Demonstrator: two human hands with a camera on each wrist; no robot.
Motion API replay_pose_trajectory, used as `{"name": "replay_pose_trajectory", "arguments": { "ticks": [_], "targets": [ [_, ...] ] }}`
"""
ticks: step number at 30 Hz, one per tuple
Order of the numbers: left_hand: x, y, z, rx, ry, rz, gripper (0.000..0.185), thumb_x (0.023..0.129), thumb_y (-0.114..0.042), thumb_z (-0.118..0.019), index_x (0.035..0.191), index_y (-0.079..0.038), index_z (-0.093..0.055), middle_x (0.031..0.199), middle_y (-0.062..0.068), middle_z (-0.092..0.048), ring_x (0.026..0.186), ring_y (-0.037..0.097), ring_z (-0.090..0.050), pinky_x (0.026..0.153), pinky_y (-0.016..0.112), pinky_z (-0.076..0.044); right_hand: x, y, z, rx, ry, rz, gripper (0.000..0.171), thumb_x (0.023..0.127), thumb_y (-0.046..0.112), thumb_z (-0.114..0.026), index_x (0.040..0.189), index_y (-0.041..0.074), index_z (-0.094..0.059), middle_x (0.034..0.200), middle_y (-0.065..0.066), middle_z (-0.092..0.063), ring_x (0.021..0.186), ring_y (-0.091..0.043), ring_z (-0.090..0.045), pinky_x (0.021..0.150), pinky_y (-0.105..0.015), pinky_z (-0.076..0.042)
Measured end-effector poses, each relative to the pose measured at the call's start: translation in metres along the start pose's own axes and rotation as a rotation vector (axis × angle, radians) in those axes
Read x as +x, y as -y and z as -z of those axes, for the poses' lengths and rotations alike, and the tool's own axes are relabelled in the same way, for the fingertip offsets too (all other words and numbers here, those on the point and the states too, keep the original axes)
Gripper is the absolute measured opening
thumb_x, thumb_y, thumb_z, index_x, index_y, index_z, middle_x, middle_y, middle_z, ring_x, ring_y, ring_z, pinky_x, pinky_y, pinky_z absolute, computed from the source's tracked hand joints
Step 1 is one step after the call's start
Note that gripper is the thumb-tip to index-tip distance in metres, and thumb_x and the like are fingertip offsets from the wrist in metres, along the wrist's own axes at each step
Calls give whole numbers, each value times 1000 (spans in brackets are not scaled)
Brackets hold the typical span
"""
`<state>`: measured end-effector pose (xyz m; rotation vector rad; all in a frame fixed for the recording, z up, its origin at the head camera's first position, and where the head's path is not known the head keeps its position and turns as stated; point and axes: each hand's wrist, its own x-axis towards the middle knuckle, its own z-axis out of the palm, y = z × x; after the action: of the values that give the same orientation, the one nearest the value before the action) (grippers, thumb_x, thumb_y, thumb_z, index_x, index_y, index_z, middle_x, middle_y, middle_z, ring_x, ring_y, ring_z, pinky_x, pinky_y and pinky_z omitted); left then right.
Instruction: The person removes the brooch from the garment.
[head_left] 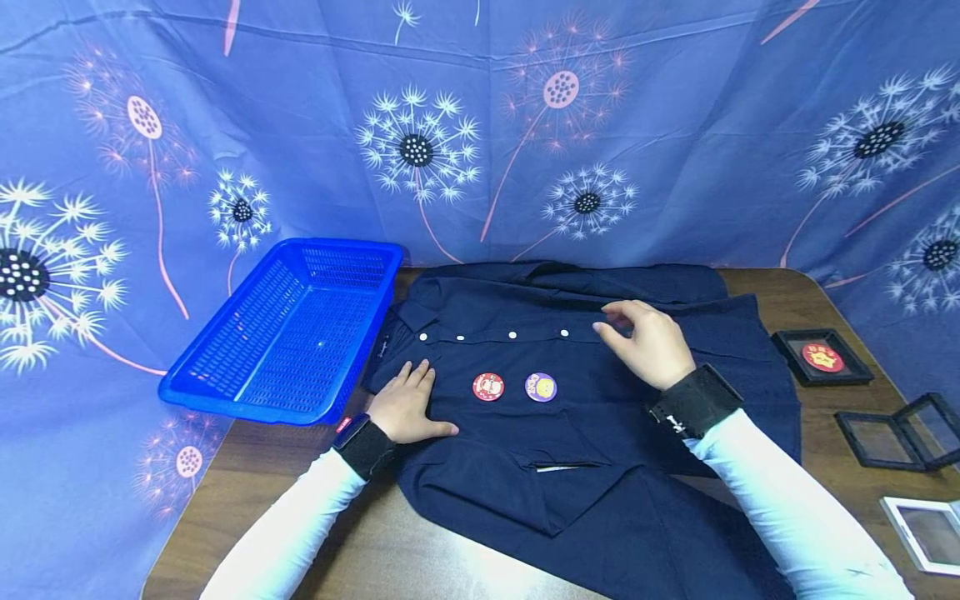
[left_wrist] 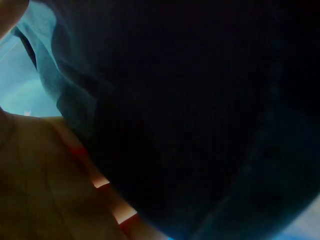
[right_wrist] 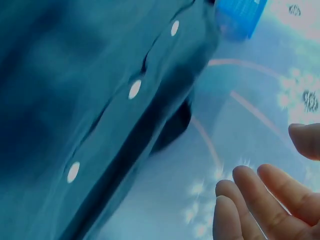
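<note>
Left hand [head_left: 405, 407] laid flat on the left part of the dark shirt [head_left: 517, 433], fingers and thumb spread. Right hand [head_left: 651, 343] held over the shirt, right of the white buttons [head_left: 512, 335], thumb parted from loosely bent fingers. Red badge [head_left: 488, 387] and purple badge [head_left: 541, 387] were placed side by side on the shirt, between the hands, just apart. Blue basket [head_left: 300, 342] was set far left, near the collar. Three frames were ranged on the right: black frame [head_left: 859, 369] far, open black frame [head_left: 909, 443] next, white frame [head_left: 902, 533] nearest. Shirt's near-right part was partly hidden by the right sleeve [head_left: 787, 500].
</note>
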<state>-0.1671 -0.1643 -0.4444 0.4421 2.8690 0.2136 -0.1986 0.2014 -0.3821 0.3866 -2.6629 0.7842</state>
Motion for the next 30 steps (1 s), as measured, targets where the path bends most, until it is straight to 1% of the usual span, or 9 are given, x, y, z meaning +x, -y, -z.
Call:
{"name": "replay_pose_trajectory", "arguments": {
  "ticks": [6, 14, 17, 23, 30],
  "targets": [
    [0, 0, 0, 4, 5, 2, 110, 73, -71, -68, 149, 0, -35, 160, 19, -28, 148, 43, -21, 117, 55, -28, -2, 20, -20, 80, 89, 30, 33, 93, 25, -66, 116, 1, -67, 107, -16, -71, 93, -30, -69, 78, -47, -55],
    [1, 1, -1, -4, 2, -4, 110, 72, -71, -68, 149, 1, -36, 159, 19, -29, 148, 44, -22, 117, 55, -29, -3, 40, -44, 187, 151, 53, 31, 90, 23, -69, 113, 2, -69, 105, -12, -72, 88, -25, -70, 76, -41, -56],
    [2, 2, -2, -8, 0, -3, 110, 72, -71, -68, 149, 0, -36, 159, 19, -29, 148, 43, -22, 117, 55, -29, -3, 48, -52, 219, 190, 61, 31, 89, 22, -70, 113, 1, -69, 104, -13, -72, 87, -24, -69, 76, -40, -56],
    [2, 2, -1, -4, -1, -5, 109, 72, -71, -68, 149, 1, -36, 159, 19, -29, 148, 44, -22, 117, 55, -29, -2, 61, -70, 227, 270, 58, 33, 88, 23, -71, 112, 0, -70, 98, -10, -72, 83, -19, -68, 75, -36, -55],
    [1, 2, -1, -2, 1, -2, 110, 72, -71, -69, 149, 1, -37, 159, 20, -29, 148, 44, -22, 116, 55, -29, 5, 67, -87, 205, 353, 34, 37, 86, 25, -71, 113, 0, -69, 97, -10, -72, 84, -19, -68, 78, -38, -54]
  ]
}}
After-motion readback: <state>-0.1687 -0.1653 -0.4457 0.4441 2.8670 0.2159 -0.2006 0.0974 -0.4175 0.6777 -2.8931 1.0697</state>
